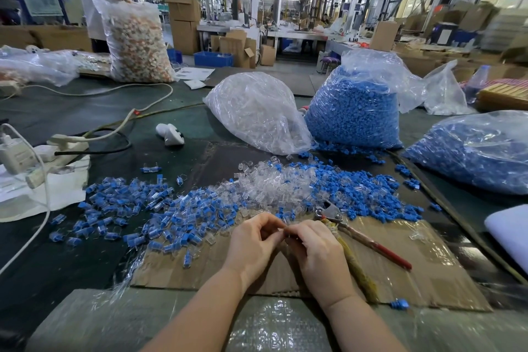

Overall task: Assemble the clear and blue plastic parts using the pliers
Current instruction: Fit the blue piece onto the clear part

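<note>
Blue and clear plastic on a dark green desk (85, 111)

Loose blue parts (368, 194) and see-through clear parts (274, 183) lie mixed; the assembled pieces (120, 203) show blue inside clear. One clear bag (257, 114) holds colourless parts, two bags (354, 111) hold solid blue. The pliers (343, 226) have a grey metal head, one red handle and one yellowish wrapped handle. The cardboard (414, 274) is brown; a far bag (137, 40) shows orange and white.

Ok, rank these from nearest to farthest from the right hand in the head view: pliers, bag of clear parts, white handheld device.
1. pliers, just beyond the right hand
2. bag of clear parts, ahead, centre
3. white handheld device, far ahead-left
</note>
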Available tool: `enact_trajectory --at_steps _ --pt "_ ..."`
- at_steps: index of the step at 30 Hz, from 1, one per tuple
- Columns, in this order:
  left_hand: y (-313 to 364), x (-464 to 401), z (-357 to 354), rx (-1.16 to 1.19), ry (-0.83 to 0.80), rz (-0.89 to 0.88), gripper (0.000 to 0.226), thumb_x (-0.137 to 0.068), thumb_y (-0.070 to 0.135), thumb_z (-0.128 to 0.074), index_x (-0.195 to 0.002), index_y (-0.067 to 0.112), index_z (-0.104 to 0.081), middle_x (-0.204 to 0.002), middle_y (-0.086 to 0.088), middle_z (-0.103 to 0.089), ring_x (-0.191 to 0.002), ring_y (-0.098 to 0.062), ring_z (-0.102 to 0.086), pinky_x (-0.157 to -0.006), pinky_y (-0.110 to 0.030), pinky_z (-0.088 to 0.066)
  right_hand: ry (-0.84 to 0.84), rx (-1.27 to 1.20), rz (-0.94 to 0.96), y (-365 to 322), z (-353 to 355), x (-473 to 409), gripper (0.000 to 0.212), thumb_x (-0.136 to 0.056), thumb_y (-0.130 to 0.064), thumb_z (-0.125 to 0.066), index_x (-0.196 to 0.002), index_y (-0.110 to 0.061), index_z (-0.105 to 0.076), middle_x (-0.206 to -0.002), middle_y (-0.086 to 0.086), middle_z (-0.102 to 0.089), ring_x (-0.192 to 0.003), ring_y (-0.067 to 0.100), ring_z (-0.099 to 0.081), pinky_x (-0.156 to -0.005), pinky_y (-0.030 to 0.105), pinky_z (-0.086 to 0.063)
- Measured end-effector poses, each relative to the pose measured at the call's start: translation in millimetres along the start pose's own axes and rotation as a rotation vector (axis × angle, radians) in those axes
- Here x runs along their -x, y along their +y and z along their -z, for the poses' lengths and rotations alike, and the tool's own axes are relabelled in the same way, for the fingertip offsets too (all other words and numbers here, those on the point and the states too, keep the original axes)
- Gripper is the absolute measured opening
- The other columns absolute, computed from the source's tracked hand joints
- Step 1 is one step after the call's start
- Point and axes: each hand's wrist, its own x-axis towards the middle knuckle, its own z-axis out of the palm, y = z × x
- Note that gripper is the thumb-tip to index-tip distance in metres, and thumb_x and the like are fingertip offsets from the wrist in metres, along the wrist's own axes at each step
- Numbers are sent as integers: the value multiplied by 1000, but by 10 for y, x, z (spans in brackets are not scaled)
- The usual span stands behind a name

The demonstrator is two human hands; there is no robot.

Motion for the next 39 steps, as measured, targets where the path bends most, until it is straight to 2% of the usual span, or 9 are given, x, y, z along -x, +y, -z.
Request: enact_trajectory --at_steps 6,10,13,17,21,26,31,35,39 --pt "-18 -10 7 23 10 16 13 -83 8 -67 -83 21 -65 -76 6 -65 -66 7 -57 -65 -7 -44 32 95 -62 -17 55 -4 20 -75 -15 -74 -94 -12 -67 -91 0 -64 -85 19 -61 -77 34 -47" --pt "-27 -24 4 104 28 46 14 -84 5 -66 -82 19 -64 -76 3 -65 -68 5 -59 -66 -11 -47 83 306 -316 26 187 -29 30 -80 -23 -72 -107 -12 -65 -105 3 -64 -99 22 -60 -86 37 -43" --pt "-43 -33 8 164 26 85 12 -84 5 -65 -86 17 -64 -82 -2 -66 -80 -12 -63 -76 -22 -53 -219 547 -612 160 349 -35 58 -89 -55 -46 -136 -22 -40 -138 3 -44 -128 20 -40 -105 41 -31" --pt "-34 -45 20 194 41 95 11 -84 4 -64 -87 14 -65 -82 -3 -65 -76 -9 -61 -68 -16 -50 -534 593 -741 309 485 11 82 -82 -76 -30 -146 -27 -13 -148 2 -30 -136 23 -29 -110 49 -21" --pt "-17 -54 26 258 64 128 11 -84 0 -63 -87 11 -65 -79 -3 -64 -66 0 -59 -60 -11 -48 -463 625 -607 292 493 33 65 -91 -61 -35 -143 -23 -23 -141 1 -38 -129 21 -37 -105 40 -33" --pt "-7 -65 51 318 54 166 9 -85 -1 -62 -90 6 -64 -78 -8 -62 -55 4 -57 -52 -9 -45 -395 662 -537 169 518 -53 29 -95 -44 -32 -108 -20 -43 -118 3 -46 -107 18 -44 -84 27 -44" --pt "30 -110 60 532 73 304 8 -85 -1 -62 -89 7 -63 -67 -8 -63 -57 -16 -58 -55 -27 -50 -401 337 -480 73 614 -180 24 -98 -39 -32 -93 -19 -43 -96 -2 -50 -87 13 -47 -79 23 -43" --pt "70 -174 71 608 125 351 8 -83 0 -64 -86 8 -65 -60 -1 -64 -49 -11 -57 -46 -23 -48 -511 -281 -683 -115 695 -317 23 -97 -32 -42 -87 -15 -54 -76 -4 -53 -64 11 -49 -52 15 -38" --pt "103 -246 95 620 153 354 9 -82 1 -65 -84 10 -66 -65 -3 -65 -51 -8 -59 -45 -20 -47 -665 -434 -777 -189 753 -369 24 -92 -33 -49 -83 -13 -58 -61 -6 -51 -55 14 -44 -49 22 -33"
